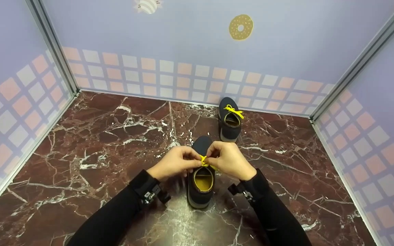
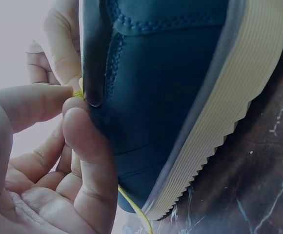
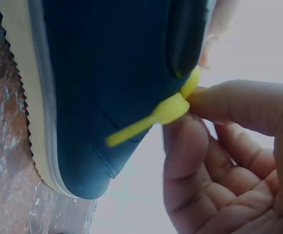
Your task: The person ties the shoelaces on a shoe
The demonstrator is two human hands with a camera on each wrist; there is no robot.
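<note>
A dark shoe (image 1: 200, 194) with a pale ridged sole stands on the floor in the middle of the head view, toe pointing away. Its yellow shoelace (image 1: 204, 161) is gathered at the tongue between both hands. My left hand (image 1: 176, 162) pinches the lace between thumb and index finger from the left side. From the right, my right hand (image 1: 229, 160) pinches another part of it. In the right wrist view a flat yellow lace end (image 3: 146, 125) sticks out past the right fingertips. A loose lace end (image 2: 135, 209) hangs by the toe in the left wrist view.
A second dark shoe (image 1: 230, 131), its yellow lace tied in a bow, stands farther off near the back wall (image 1: 197, 41). Patterned panels close in the reddish-brown marbled floor (image 1: 115, 164) at the left, back and right.
</note>
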